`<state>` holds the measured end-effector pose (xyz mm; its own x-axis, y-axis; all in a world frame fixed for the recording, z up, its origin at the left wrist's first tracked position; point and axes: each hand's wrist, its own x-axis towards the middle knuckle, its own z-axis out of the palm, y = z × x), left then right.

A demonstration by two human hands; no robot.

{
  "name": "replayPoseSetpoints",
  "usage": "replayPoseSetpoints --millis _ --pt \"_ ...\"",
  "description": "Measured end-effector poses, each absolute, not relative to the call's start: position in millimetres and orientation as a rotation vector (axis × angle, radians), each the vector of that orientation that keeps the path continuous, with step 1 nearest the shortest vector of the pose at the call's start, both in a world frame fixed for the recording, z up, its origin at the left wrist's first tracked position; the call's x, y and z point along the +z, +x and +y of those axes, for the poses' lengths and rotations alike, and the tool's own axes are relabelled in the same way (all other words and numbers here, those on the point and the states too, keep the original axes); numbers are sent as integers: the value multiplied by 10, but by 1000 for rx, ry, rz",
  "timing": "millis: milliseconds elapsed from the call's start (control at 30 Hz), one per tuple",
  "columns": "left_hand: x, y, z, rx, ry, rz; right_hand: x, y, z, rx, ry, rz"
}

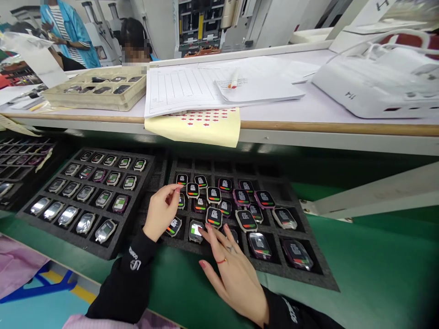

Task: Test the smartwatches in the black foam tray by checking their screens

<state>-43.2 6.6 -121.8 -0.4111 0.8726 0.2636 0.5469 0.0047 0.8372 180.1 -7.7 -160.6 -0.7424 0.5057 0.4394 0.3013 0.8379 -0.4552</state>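
Two black foam trays hold rows of smartwatches with lit, coloured screens. In the nearer right tray [318,276], the watches lie crowded and some sit askew across their cells. My left hand [161,212] hovers at the tray's left side, fingertips pinched together beside a watch [181,179]; whether they grip it is hidden. My right hand [233,274] lies spread across the tray's front edge, its fingertips on or just by a silver-screened watch [196,231]. The left tray [65,237] holds neater rows of watches [105,230], mostly one per cell.
Behind the trays, a raised white shelf carries a beige pulp tray of watches [94,98], paper forms [181,91], red-arrow stickers on yellow backing [202,130] and a white bag [377,82]. A green mat [363,269] covers the bench. A person [68,34] stands beyond.
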Motion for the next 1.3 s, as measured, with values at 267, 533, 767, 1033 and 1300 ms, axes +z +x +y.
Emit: replayPoseSetpoints --millis 267,533,767,1033,1300 --pt "-1217 -440 73 1360 1484 1967 -1626 1824 -81 583 -581 -2354" --pt "-1201 -430 58 1314 1554 1962 -1624 1802 -84 492 -600 -2454" --pt "-1197 -331 -3 1072 1772 1888 -1625 1847 -74 560 -552 -2381" --pt "-1195 -261 -6 805 1913 1931 -1616 1781 -68 391 -607 -2496" --pt "-1202 -273 -17 742 1941 1983 -1626 1830 -61 513 -551 -2423"
